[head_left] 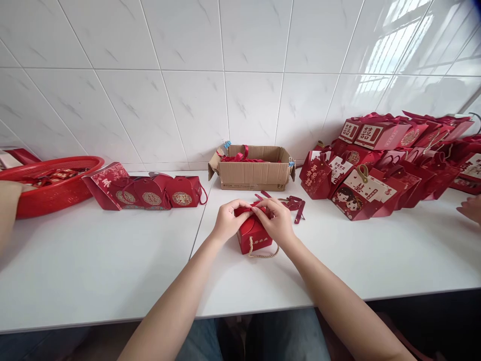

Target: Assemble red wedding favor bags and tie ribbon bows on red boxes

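Note:
A small red gift box (255, 239) with gold lettering stands on the white table near its middle. From its near side hangs a loop of twisted beige rope (264, 256). My left hand (231, 219) and my right hand (277, 220) meet over the box, thumbs and forefingers pinched together at its top edge. Both hands are closed on that part, and the fingers hide exactly what is gripped there. Just beyond my right hand lie several loose dark red strips (296, 205).
Behind the box stands an open cardboard carton (252, 176) holding red ribbon. Finished-looking red boxes (150, 193) line up at left beside a red plastic basin (56, 195). Many red gift boxes (387, 140) are piled at right. Another person's hand (471, 208) shows at the right edge.

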